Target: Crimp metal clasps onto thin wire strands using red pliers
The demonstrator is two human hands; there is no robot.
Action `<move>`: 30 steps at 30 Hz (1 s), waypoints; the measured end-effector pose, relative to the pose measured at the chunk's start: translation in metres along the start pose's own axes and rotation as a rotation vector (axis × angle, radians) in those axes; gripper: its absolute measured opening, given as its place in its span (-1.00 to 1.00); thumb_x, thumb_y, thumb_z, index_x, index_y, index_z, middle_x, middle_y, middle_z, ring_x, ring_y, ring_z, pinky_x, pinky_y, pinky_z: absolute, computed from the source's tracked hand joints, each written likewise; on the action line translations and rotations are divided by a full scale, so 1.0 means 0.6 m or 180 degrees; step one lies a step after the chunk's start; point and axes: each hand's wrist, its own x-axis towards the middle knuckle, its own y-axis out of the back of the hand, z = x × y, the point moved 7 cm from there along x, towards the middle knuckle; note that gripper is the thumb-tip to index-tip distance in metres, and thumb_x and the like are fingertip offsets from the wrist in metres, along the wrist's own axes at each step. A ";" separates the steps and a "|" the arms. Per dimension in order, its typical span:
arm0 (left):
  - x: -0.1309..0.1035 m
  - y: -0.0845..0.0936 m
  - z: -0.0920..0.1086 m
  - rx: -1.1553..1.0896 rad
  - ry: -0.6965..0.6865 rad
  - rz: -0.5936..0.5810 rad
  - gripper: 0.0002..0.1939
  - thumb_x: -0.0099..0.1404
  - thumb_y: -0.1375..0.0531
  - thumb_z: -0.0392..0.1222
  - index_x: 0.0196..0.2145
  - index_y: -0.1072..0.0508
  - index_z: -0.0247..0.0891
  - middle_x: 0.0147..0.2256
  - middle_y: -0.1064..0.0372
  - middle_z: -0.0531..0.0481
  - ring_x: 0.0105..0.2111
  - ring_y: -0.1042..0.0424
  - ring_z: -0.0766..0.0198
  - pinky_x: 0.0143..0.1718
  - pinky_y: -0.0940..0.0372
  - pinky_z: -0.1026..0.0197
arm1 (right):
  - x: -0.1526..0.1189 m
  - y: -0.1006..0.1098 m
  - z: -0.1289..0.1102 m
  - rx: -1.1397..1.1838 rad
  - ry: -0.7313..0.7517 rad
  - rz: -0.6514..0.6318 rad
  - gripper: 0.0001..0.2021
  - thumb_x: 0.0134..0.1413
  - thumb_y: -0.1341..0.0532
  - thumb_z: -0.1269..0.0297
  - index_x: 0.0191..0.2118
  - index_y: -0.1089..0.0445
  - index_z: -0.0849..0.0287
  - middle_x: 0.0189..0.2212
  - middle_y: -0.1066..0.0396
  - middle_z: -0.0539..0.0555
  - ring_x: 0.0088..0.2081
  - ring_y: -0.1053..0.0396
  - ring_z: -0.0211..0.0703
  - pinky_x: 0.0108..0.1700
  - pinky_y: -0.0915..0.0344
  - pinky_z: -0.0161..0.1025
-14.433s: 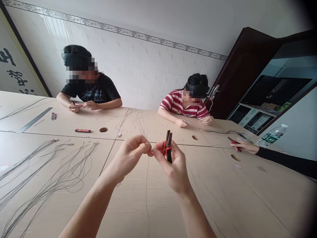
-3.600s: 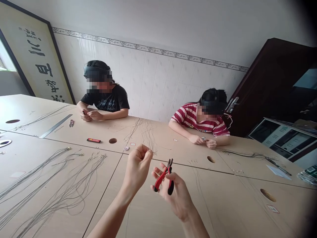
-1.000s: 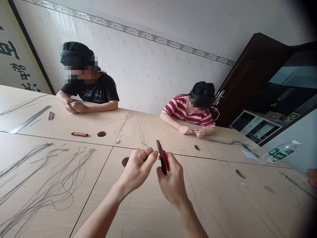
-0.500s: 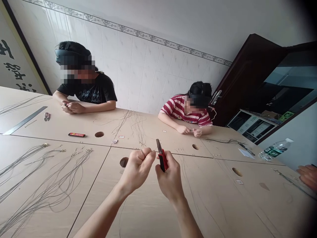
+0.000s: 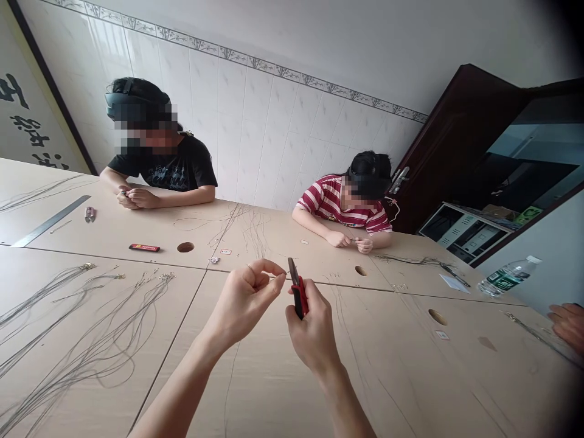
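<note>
My left hand (image 5: 244, 301) is closed in a pinch, thumb against forefinger, beside the tips of a pair of pliers. A thin dark cord (image 5: 229, 383) trails down from beneath this hand, and its end seems to sit in the pinch, too fine to see clearly. In my right hand (image 5: 314, 328) are the small pliers (image 5: 298, 297) with red and black handles, fingers wrapped round the grips. Their jaws point up and away from me, nearly touching my left fingertips. Whether the jaws grip the cord cannot be made out.
Bundles of thin cords (image 5: 118, 328) with metal ends lie at left. Beyond are a steel ruler (image 5: 52, 220), a red-and-black packet (image 5: 144, 247) and a cable hole (image 5: 185, 247). A water bottle (image 5: 508, 277) stands at right. Two people sit opposite; another person's hand (image 5: 568, 325) shows at right.
My left hand has shifted slightly left, and its fingers have loosened from a tight fist to a pinch with forefinger extended. The pliers have stayed almost in place.
</note>
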 end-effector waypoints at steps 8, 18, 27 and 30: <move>-0.001 -0.002 -0.001 -0.0008 0.0025 -0.0061 -0.75 0.34 -0.13 -0.03 -0.36 -0.40 -0.26 -0.67 0.09 0.24 -0.64 0.16 0.43 -0.63 0.20 0.34 | 0.000 0.010 -0.010 -0.0023 0.0091 0.0082 -0.77 -0.07 -0.06 0.49 -0.25 -0.28 0.12 -0.39 -0.40 0.01 -0.39 -0.35 -0.19 -0.35 -0.32 -0.28; -0.002 0.004 0.003 -0.0029 0.0038 -0.0023 -0.75 0.31 -0.15 -0.01 -0.36 -0.40 -0.26 -0.67 0.09 0.24 -0.64 0.15 0.43 -0.63 0.19 0.35 | -0.001 0.002 -0.007 0.0001 0.0082 0.0044 -0.77 -0.06 -0.05 0.49 -0.24 -0.27 0.12 -0.38 -0.39 0.00 -0.38 -0.34 -0.20 -0.34 -0.32 -0.29; 0.001 0.009 0.002 -0.0038 0.0082 -0.0007 -0.75 0.31 -0.14 -0.01 -0.36 -0.39 -0.26 -0.67 0.03 0.22 -0.64 0.15 0.43 -0.63 0.18 0.35 | -0.002 -0.003 -0.009 -0.0031 0.0084 0.0018 -0.78 -0.06 -0.06 0.51 -0.25 -0.26 0.12 -0.39 -0.37 0.00 -0.39 -0.33 -0.20 -0.36 -0.30 -0.30; 0.001 0.010 -0.001 -0.0038 0.0096 -0.0005 -0.75 0.31 -0.15 -0.01 -0.36 -0.39 -0.26 -0.67 0.05 0.22 -0.64 0.15 0.42 -0.63 0.18 0.35 | -0.001 -0.004 -0.008 0.0005 0.0067 0.0008 -0.78 -0.06 -0.06 0.50 -0.25 -0.26 0.12 -0.38 -0.38 0.01 -0.36 -0.35 -0.18 -0.36 -0.31 -0.29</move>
